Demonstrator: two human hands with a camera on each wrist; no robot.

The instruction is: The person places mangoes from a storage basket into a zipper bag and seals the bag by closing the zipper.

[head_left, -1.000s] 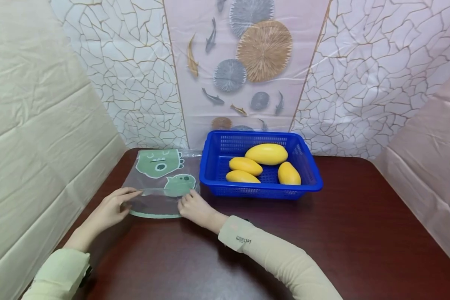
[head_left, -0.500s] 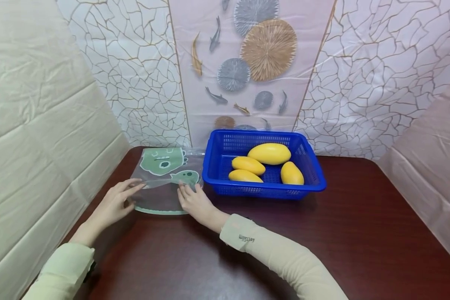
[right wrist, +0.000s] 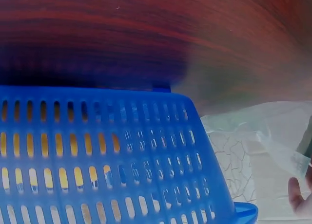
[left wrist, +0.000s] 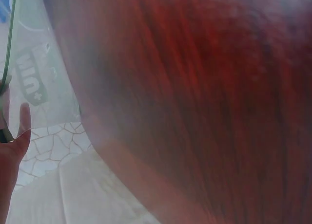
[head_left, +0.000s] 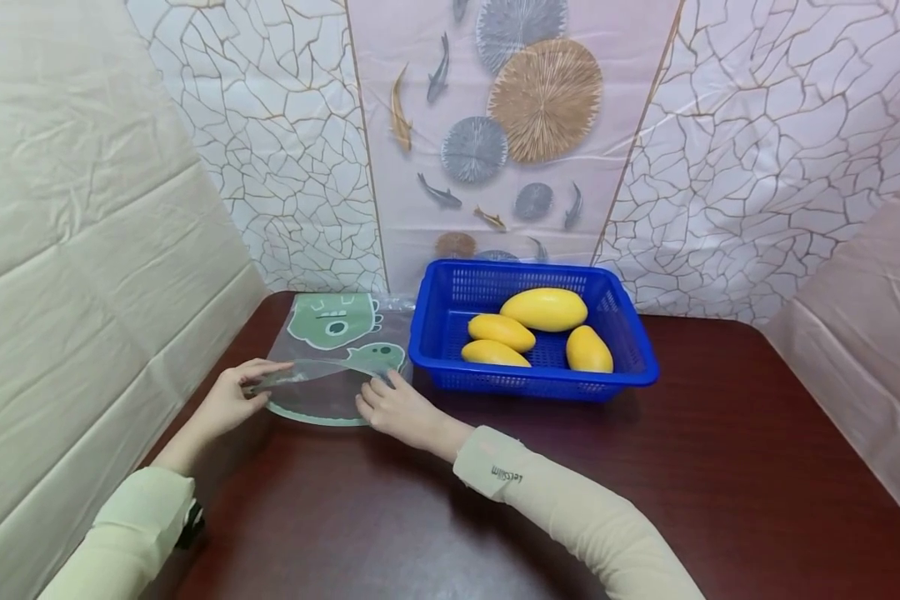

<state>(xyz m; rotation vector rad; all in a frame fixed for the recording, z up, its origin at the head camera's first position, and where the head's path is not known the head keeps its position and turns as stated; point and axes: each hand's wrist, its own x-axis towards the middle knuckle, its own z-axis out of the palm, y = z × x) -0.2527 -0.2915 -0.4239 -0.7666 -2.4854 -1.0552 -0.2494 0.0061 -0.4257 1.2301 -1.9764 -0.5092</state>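
Observation:
A clear plastic bag point(head_left: 330, 321) with green cartoon dinosaur prints lies flat at the table's left, its mouth toward me. The upper layer at the mouth is lifted in an arch off the lower one, which has a pale green edge. My left hand point(head_left: 236, 396) pinches the left side of the mouth between thumb and fingers. At the right side, my right hand point(head_left: 401, 412) holds the lifted edge with bent fingers. The left wrist view shows the bag point(left wrist: 36, 78) beside my thumb; in the right wrist view my right fingers point(right wrist: 295, 194) touch its film point(right wrist: 282, 153).
Right beside the bag stands a blue perforated plastic basket point(head_left: 525, 377) holding several yellow mangoes point(head_left: 543, 309). Its slotted side fills much of the right wrist view. The dark red-brown table point(head_left: 720, 450) extends to the right. Patterned and pale cloth walls close in the back and sides.
The upper layer of the bag's mouth has risen into a wider arch, parting from the lower layer. My right fingers have shifted along the edge. The basket and mangoes stay put; the view turned slightly.

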